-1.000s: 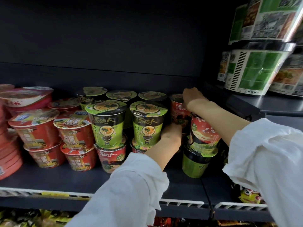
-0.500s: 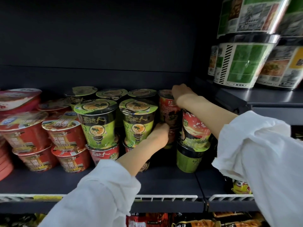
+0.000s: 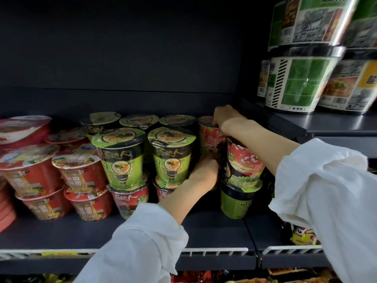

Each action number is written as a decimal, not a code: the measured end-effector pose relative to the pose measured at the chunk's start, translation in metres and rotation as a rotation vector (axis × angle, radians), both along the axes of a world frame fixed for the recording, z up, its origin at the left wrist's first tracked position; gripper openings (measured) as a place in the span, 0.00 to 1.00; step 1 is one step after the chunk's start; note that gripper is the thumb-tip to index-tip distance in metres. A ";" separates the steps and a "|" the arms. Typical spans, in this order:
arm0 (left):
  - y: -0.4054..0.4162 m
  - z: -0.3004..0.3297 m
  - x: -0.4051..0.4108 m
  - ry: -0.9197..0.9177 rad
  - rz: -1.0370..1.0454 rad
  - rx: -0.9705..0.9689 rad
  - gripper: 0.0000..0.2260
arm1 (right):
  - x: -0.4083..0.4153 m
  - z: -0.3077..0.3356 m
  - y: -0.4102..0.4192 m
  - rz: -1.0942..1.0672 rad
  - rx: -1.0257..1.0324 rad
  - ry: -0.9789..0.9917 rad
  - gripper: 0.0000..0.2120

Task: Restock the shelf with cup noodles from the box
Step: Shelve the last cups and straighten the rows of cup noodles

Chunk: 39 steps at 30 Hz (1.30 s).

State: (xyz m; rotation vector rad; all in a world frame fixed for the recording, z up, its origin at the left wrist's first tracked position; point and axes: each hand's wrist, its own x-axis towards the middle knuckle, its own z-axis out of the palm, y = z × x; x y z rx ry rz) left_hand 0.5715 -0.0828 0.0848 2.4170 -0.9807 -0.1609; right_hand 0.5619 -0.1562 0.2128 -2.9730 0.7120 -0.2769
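Head camera, the only view: both hands are deep in the shelf (image 3: 214,227), working one red cup (image 3: 211,139) that sits in the back row, just right of the green-lidded cups. The right hand (image 3: 225,117) is up on top, fingers curled over the lid and rim. The left hand (image 3: 204,172) comes in low, fingers wrapped against the cup's lower side, and whether it is truly gripping or only steadying I can't quite tell from behind. What the red cup stands on is hidden by the left hand.

Just in front and to the right, a red cherry-blossom cup (image 3: 244,162) sits stacked on a dark green cup (image 3: 236,199), touching the right forearm. To the left, two tall green cups (image 3: 120,158) ride on red cups below, with more green lids in the row behind, and squat red bowls (image 3: 79,170) fill the left end in two tiers.

So how far along? My read is well in: the middle of the shelf is packed, and this cup looks like a placement being settled into a back slot. Bare shelf shows in front, so there seems room for more. The box is not in view, so how many cups are left I cannot say.

On the upper right, large green-and-white tubs (image 3: 295,84) sit on a neighbouring shelf, untouched.
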 end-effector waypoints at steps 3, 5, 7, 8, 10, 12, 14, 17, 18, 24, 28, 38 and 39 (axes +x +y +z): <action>0.003 0.008 -0.005 -0.025 0.049 0.021 0.15 | -0.005 -0.003 0.004 0.011 -0.043 -0.014 0.13; 0.007 0.012 -0.005 -0.109 0.036 0.048 0.17 | -0.006 -0.004 0.009 0.003 -0.057 -0.014 0.13; 0.010 0.016 -0.003 -0.128 0.012 0.111 0.19 | -0.005 -0.005 0.012 -0.005 -0.049 -0.029 0.15; 0.013 0.020 -0.005 -0.148 -0.007 0.162 0.19 | -0.005 -0.004 0.012 -0.006 -0.046 -0.038 0.15; 0.013 0.023 -0.008 -0.222 -0.011 0.215 0.18 | -0.005 -0.005 0.011 -0.010 -0.052 -0.042 0.14; 0.009 0.028 -0.012 -0.180 0.028 0.267 0.17 | -0.005 -0.007 0.010 -0.014 -0.056 -0.036 0.13; 0.006 0.030 -0.015 -0.110 0.106 0.193 0.15 | -0.003 -0.008 0.010 -0.021 -0.046 -0.026 0.12; 0.002 0.029 -0.010 -0.140 0.120 0.096 0.15 | -0.005 -0.007 0.010 -0.023 -0.045 -0.015 0.12; 0.002 0.030 -0.010 -0.127 0.117 0.074 0.15 | -0.006 -0.007 0.010 -0.026 -0.054 -0.013 0.13; 0.001 0.029 -0.004 -0.160 0.093 0.113 0.14 | -0.010 -0.006 0.019 -0.056 -0.150 -0.012 0.17; -0.001 0.030 -0.008 -0.025 0.104 0.072 0.12 | -0.013 -0.003 0.019 -0.031 -0.163 -0.012 0.18; 0.007 0.033 -0.010 0.380 0.189 -0.264 0.17 | -0.018 -0.003 0.025 0.014 -0.284 -0.004 0.17; 0.006 0.032 -0.008 0.263 0.172 -0.179 0.16 | -0.018 -0.003 0.025 0.014 -0.317 -0.003 0.18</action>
